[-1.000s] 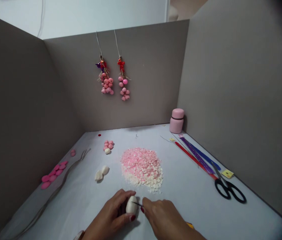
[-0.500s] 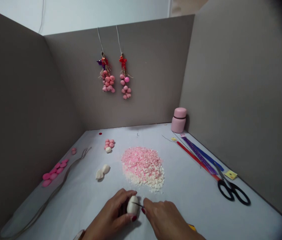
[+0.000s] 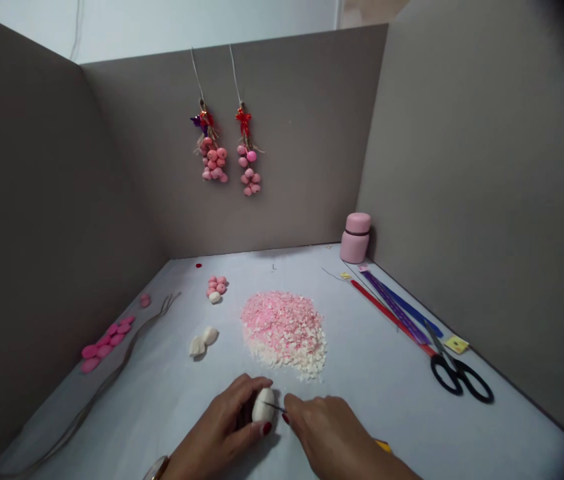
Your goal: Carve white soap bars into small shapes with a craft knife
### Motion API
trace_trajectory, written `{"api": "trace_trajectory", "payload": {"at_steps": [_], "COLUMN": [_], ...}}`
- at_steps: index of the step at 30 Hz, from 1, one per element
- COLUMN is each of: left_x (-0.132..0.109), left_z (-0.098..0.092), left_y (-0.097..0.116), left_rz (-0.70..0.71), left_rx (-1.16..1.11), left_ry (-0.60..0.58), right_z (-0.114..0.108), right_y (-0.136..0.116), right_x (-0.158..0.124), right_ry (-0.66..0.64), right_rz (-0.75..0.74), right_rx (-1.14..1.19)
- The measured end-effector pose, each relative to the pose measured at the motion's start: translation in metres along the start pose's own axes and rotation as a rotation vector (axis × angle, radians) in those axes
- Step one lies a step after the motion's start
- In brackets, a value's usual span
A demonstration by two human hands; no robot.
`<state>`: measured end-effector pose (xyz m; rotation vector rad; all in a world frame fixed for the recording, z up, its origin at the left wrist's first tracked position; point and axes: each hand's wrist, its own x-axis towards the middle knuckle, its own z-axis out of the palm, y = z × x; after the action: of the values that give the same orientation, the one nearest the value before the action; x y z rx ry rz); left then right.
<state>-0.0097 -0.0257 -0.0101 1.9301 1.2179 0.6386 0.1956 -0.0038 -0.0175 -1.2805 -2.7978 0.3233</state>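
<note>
Foreground, right hand (image 3: 329, 427) clenched, apparently gripping knife (image 3: 275, 407)

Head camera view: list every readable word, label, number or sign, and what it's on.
No text reads for certain.
"L": a tiny mark on the table; too small to confirm as a letter.
Yellow tag near the scissors: marking too small to read.
Pink jar: no lettering visible.
White piece in the left hand: none visible.

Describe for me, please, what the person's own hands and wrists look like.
The left hand and right hand are bare, without gloves; each shows dark red nail polish. The left wrist wears what looks like a watch, cut off by the frame. No sleeves show.
</note>
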Motion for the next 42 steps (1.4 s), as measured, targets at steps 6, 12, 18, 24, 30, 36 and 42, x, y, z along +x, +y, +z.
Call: {"api": "trace_trajectory", "payload": {"at_steps": [6, 12, 18, 24, 30, 36, 42], "left_x": [0.0, 0.0, 0.0, -0.002, -0.002, -0.001, -0.002], "left_z": [0.0, 0.001, 0.0, 0.0, 0.0, 0.0, 0.0], "left_y": [0.004, 0.002, 0.001, 0.002, 0.004, 0.006, 0.002], "left_rz": [-0.006, 0.001, -0.021, -0.018, -0.026, -0.015, -0.016], "left_rx": [0.025, 0.039, 0.065, 0.093, 0.107, 0.127, 0.149], "left_ry": [0.0, 0.006, 0.006, 0.01, 0.014, 0.021, 0.031], "right_z": [0.01, 0.011, 0.007, 0.004, -0.006, -0.015, -0.024], "right_y": [0.006, 0.008, 0.007, 0.004, -0.003, -0.01, -0.017], "right_x": [-0.004, -0.006, -0.007, -0.01, -0.008, -0.006, -0.006], "right_ry": [0.065, 0.049, 0.03, 0.011, -0.047, -0.09, -0.124], "right_rz": [-0.029, -0.002, 0.009, 0.022, 0.037, 0.037, 0.043], "right_rx": [-0.011, -0.037, -0.023, -0.018, -0.06, -0.065, -0.063]}}
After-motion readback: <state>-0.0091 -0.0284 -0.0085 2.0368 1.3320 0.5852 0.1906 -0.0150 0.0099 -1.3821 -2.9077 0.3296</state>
